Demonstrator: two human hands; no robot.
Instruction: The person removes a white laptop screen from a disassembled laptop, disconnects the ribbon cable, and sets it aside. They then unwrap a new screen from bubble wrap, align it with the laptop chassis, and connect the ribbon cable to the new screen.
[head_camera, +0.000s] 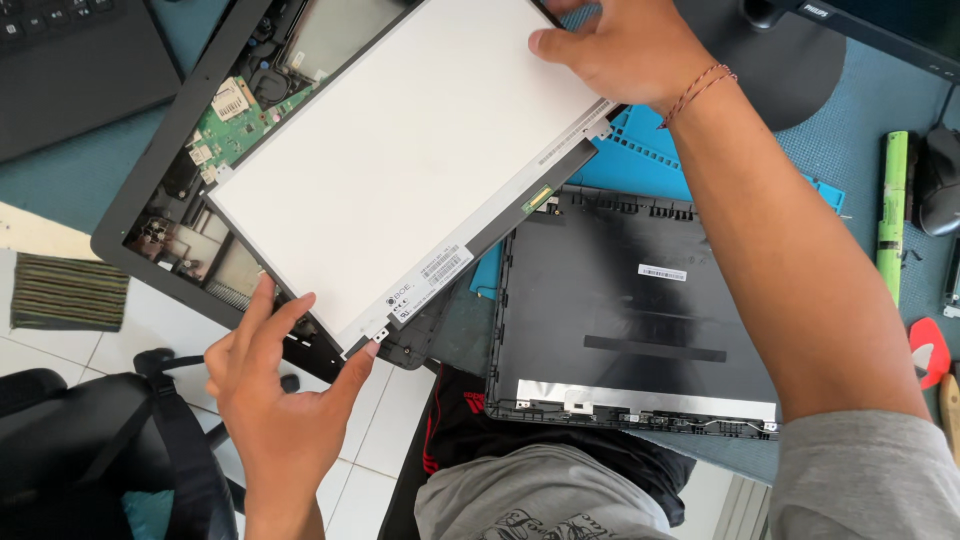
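1. A mouse (940, 180) and a green stick-shaped tool (892, 215) lie at the right edge of the desk (870, 120). A round monitor stand (790, 60) sits at the top. Another laptop (70, 60) fills the top left corner.
2. A blue mat (640, 150) lies under a black lid cover (630, 310), inner side up, with a silver strip along its near edge. The cover overhangs the near desk edge above the person's lap.
3. The open laptop base (190, 190) lies tilted, part of it past the desk edge over the tiled floor. Inside it a green circuit board (235, 120) shows, beside dark parts too small to tell.
4. The white screen panel (400, 170) lies slantwise across the base and hides most of its inside.
5. The left hand (270, 380) is at the panel's near corner, thumb and spread fingers touching its lower edge, loosely open rather than clenched.
6. The right hand (620, 50) lies on the panel's far corner, fingers curled over the top edge, gripping it.
7. A black chair (90, 450) stands at the lower left.
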